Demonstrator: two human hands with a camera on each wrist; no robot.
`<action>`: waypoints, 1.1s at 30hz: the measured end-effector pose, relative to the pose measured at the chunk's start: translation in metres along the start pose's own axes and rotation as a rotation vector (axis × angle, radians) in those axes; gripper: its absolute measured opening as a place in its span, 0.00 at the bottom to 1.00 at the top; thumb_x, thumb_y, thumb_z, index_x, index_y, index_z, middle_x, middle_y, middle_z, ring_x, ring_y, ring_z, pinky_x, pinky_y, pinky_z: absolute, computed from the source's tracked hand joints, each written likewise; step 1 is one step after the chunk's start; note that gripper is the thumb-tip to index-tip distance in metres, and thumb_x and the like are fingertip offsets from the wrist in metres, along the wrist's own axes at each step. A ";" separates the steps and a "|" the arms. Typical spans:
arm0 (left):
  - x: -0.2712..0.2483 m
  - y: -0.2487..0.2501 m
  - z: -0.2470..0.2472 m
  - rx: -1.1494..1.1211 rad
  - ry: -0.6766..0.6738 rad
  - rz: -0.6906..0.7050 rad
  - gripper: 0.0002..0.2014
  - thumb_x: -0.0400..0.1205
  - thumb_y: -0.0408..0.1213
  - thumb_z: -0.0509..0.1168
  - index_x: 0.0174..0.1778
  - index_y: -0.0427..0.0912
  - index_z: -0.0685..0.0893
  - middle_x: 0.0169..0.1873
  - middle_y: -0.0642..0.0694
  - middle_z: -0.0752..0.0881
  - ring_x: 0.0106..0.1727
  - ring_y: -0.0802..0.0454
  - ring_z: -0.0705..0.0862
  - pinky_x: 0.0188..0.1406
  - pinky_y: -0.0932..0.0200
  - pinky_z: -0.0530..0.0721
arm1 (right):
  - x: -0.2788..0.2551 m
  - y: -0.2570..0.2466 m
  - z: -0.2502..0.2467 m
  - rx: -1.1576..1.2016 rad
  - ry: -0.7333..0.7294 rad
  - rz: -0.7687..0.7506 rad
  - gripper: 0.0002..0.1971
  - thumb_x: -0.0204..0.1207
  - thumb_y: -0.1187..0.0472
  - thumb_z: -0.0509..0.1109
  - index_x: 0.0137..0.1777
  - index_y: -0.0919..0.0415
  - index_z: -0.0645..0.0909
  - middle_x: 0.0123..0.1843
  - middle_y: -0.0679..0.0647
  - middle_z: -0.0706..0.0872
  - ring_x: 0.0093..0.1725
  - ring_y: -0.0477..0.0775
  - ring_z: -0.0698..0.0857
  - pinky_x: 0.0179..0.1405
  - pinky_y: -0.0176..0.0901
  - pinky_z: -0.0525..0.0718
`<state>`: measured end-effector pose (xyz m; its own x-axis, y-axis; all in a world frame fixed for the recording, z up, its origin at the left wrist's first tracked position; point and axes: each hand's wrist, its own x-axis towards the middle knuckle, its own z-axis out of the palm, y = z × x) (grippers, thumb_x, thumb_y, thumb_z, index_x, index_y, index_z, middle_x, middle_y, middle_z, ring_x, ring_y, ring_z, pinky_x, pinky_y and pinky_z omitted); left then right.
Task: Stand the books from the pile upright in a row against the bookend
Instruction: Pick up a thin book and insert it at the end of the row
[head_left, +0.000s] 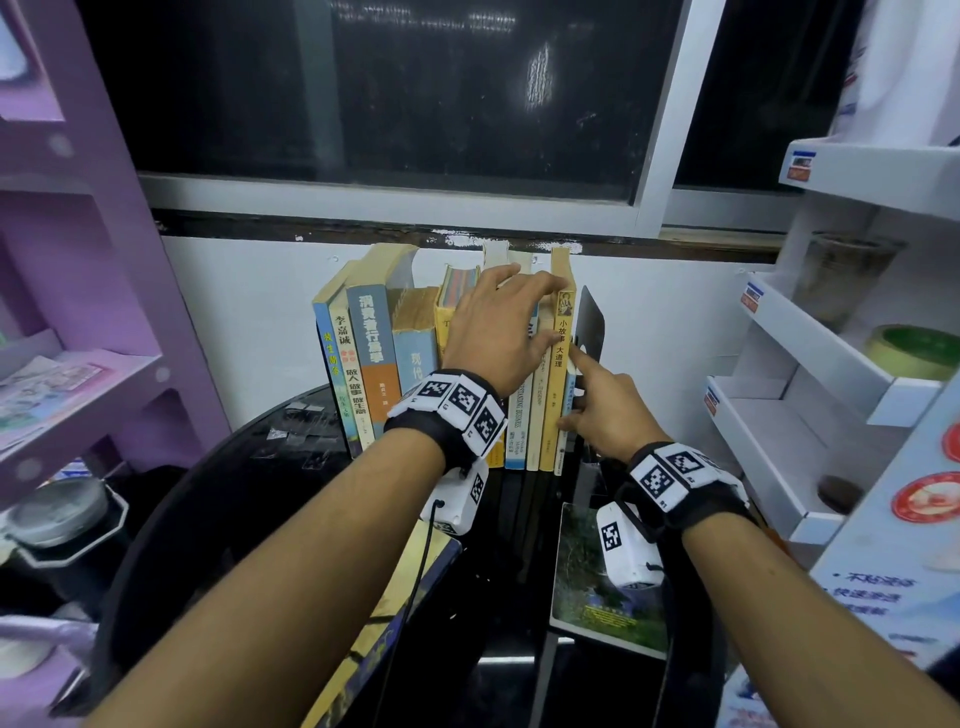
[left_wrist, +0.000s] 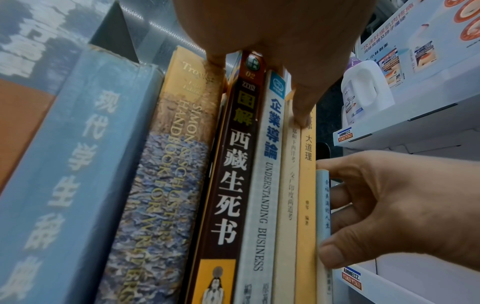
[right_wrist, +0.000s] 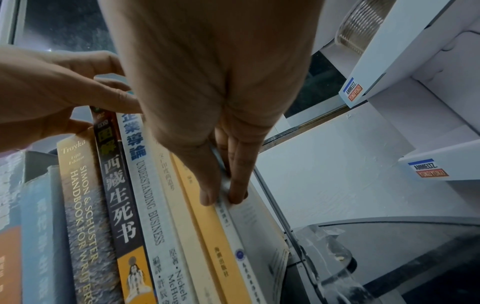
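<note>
against the white wall under a dark window, a glossy black table carries the upright row of paperbacks. the left hand lies spread over their matte spines, bracing them. the right hand pinches a thin pale-blue book between thumb and fingers, seemingly seating it between the yellow book and the flat black metal bookend. two books lie flat nearby.

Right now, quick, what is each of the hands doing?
Left hand: open, fingers spread over the row of books.
Right hand: pinches the thin pale blue book.
</note>
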<state>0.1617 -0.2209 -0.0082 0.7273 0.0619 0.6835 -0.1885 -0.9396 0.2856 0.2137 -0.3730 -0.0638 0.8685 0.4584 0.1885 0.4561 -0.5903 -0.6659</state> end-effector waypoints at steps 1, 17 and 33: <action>0.000 0.000 0.000 0.005 0.002 0.001 0.24 0.77 0.48 0.70 0.69 0.58 0.75 0.68 0.54 0.81 0.79 0.51 0.65 0.73 0.45 0.69 | 0.002 0.001 0.001 -0.001 0.004 0.002 0.43 0.73 0.72 0.75 0.83 0.45 0.60 0.62 0.57 0.86 0.55 0.53 0.90 0.53 0.50 0.90; 0.000 -0.003 0.004 0.009 0.017 0.009 0.23 0.77 0.49 0.70 0.69 0.59 0.74 0.67 0.55 0.81 0.79 0.51 0.64 0.74 0.46 0.69 | 0.005 0.005 0.003 0.034 -0.013 0.001 0.45 0.75 0.74 0.73 0.85 0.45 0.56 0.65 0.56 0.86 0.59 0.53 0.89 0.58 0.54 0.88; 0.001 -0.001 -0.002 0.014 -0.027 0.043 0.27 0.76 0.48 0.70 0.72 0.57 0.73 0.70 0.53 0.79 0.79 0.48 0.64 0.77 0.47 0.65 | -0.008 -0.006 -0.006 -0.017 0.008 -0.023 0.37 0.77 0.70 0.72 0.81 0.46 0.61 0.66 0.56 0.85 0.56 0.54 0.89 0.55 0.48 0.89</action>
<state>0.1618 -0.2191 -0.0067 0.7364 0.0120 0.6765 -0.2112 -0.9458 0.2467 0.2053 -0.3771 -0.0576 0.8591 0.4667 0.2099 0.4795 -0.5908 -0.6489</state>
